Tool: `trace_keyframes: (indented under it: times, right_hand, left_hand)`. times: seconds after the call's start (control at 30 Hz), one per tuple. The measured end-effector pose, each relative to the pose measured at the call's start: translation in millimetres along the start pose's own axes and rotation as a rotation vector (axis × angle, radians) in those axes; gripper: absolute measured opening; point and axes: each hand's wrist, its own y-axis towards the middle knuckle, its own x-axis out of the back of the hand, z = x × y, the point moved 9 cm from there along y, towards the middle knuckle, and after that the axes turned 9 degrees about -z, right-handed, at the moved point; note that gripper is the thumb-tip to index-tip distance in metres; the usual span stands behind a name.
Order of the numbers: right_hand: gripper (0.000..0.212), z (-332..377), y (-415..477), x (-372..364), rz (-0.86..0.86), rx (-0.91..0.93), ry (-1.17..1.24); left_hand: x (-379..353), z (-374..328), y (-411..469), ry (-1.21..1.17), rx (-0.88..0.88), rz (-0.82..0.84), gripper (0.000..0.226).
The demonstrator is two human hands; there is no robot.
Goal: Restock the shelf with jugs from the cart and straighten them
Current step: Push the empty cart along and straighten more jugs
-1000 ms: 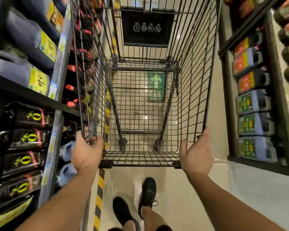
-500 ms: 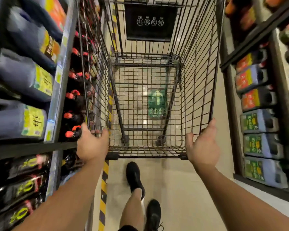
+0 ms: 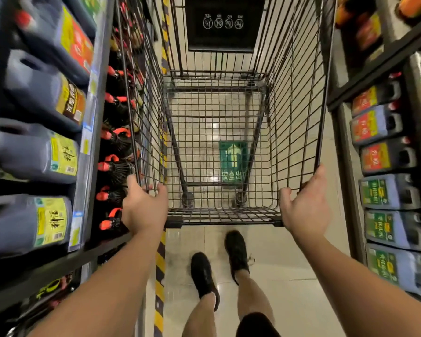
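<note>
Between two shelf runs, mid-aisle: cart (image 3: 224, 215), dark wire, no jugs visible in the basket; floor tiles show straight through its mesh bottom. Black placard (image 3: 223, 23) on its far end.

Left hand (image 3: 141, 210): fingers curled over the wire at the cart's near-left corner, clamped on it. Right hand (image 3: 304, 207): thumb and fingers hooked round the near-right top rim, likewise clamped on the cart.

Jugs, stocked: yellow-label jugs (image 3: 34, 152) on the left shelf (image 3: 93, 132), labels facing the aisle. Green-label jugs (image 3: 389, 190) on the right shelf (image 3: 345, 166), in a row with red-label jugs (image 3: 374, 159) beyond them. Red-capped bottles (image 3: 112, 166) on a lower left tier, just beside the cart's left wall.

Floor: green arrow sign (image 3: 233, 161) beneath the basket; striped tape (image 3: 159, 263) along the foot of the left shelf; black shoes (image 3: 204, 276), one ahead of the other.

Step in hand, judged: wheeling the cart. With nothing visible in it, restocking looks either finished or awaiting a load.

Handling notes:
- Steer down the middle, since the left wall runs very near the bottle caps.
- Push evenly from both corners so the basket does not swing.
- Stop square to the bay to be worked, within reach of the shelf, before letting go.
</note>
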Motion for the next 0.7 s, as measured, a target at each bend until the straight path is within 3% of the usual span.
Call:
trace_keyframes:
  times: [0.2, 0.4, 0.6, 0.7]
  right_hand:
    - [0.079, 10, 22, -4, 0.005, -0.008, 0.023]
    - [0.081, 15, 36, -8, 0.057, -0.007, 0.011]
    - [0.089, 21, 44, 3, 0.172, 0.001, 0.02]
    - [0.086, 33, 55, 24, 0.156, 0.024, -0.017]
  left_hand:
    - [-7, -17, 14, 0.015, 0.0, -0.005, 0.038]
    - [-10, -24, 21, 0.052, 0.052, 0.023, 0.05]
    - [-6, -31, 24, 0.051, 0.107, 0.207, 0.054]
    - [21, -45, 27, 0.018, 0.04, 0.154, 0.065]
